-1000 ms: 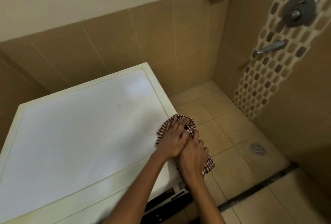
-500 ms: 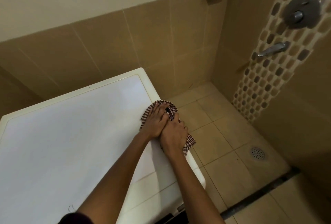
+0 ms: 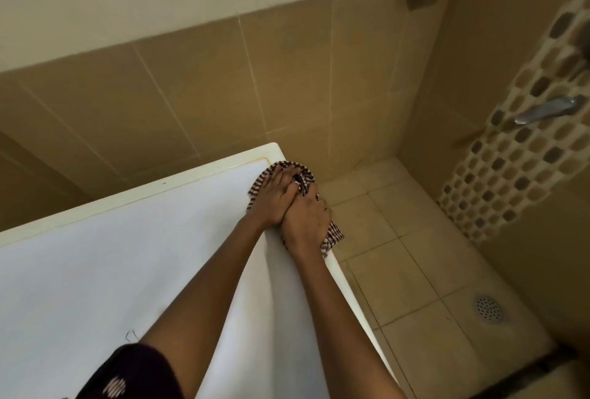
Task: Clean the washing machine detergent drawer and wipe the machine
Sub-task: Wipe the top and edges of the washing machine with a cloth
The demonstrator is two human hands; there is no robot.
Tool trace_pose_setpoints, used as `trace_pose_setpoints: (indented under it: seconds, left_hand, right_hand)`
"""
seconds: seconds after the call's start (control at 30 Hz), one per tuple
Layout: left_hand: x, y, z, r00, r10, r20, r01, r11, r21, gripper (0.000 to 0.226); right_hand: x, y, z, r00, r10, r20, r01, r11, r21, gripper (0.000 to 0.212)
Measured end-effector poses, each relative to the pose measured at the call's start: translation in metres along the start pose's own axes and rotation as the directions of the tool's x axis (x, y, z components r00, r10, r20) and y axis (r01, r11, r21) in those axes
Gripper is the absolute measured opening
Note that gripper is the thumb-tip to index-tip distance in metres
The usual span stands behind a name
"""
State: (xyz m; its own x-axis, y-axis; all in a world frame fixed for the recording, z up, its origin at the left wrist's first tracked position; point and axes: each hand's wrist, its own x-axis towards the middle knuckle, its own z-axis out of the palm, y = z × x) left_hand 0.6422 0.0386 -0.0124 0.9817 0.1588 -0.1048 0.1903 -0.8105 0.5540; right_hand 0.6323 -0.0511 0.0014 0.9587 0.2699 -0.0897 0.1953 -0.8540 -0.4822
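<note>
Tiled wall [image 3: 191,95] behind washing machine [image 3: 127,255]: wipe step, at its far-right corner L hand [image 3: 274,199] flat on checked cloth [image 3: 332,239], R hand [image 3: 308,221] gripping it; next prob. sweep rest of top.

Noted smooth, faintly glossy white top on the washing machine [image 3: 111,255], with a yellowed cream rim; likewise a soft, crumpled, woven checked cloth [image 3: 303,175]. Recorded smooth, satin-finish ceramic wall tiles [image 3: 191,95] and matt floor tiles [image 3: 415,255]. Logged perforated dull metal on the floor drain [image 3: 488,308] and shiny metal on the tap lever [image 3: 546,109].
</note>
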Motion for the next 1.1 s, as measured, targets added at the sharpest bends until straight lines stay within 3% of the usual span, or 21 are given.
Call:
trace_pose_setpoints:
  seconds: [0.2,0.4,0.5,0.57,0.87,1.0,1.1]
  left_hand:
    - [0.053,-0.028,-0.025,1.000,0.022,0.000,-0.022,0.997,0.069,0.059]
    - [0.086,-0.042,-0.046,0.999,0.034,-0.040,-0.031,0.996,0.081,0.086]
    - [0.101,-0.047,-0.050,0.991,-0.133,-0.033,0.134,0.991,0.024,0.063]
    - [0.106,-0.048,-0.052,0.984,-0.176,-0.035,0.177,0.983,0.045,0.063]
    - [0.105,-0.046,-0.049,0.993,-0.108,-0.047,0.112,0.989,0.099,0.034]
    - [0.102,-0.047,-0.046,0.999,-0.035,-0.042,0.039,0.994,0.102,0.046]
    - [0.099,-0.044,-0.040,0.997,0.047,-0.058,-0.035,0.979,0.201,0.074]
  right_hand:
    - [0.061,-0.028,0.016,0.999,-0.011,-0.030,0.012,1.000,0.016,0.035]
    - [0.104,-0.046,0.028,0.996,-0.036,-0.084,0.035,0.999,-0.016,0.032]
    - [0.119,-0.051,0.032,0.992,-0.049,-0.118,0.047,0.999,-0.017,0.032]
    - [0.123,-0.053,0.032,0.991,-0.053,-0.123,0.052,0.999,-0.011,0.032]
    - [0.126,-0.050,0.032,0.997,-0.002,-0.074,0.010,0.995,0.104,0.035]
    - [0.120,-0.044,0.031,0.995,0.030,-0.099,-0.018,0.992,0.121,0.036]
    - [0.115,-0.038,0.032,0.994,0.046,-0.104,-0.031,0.990,0.141,0.036]
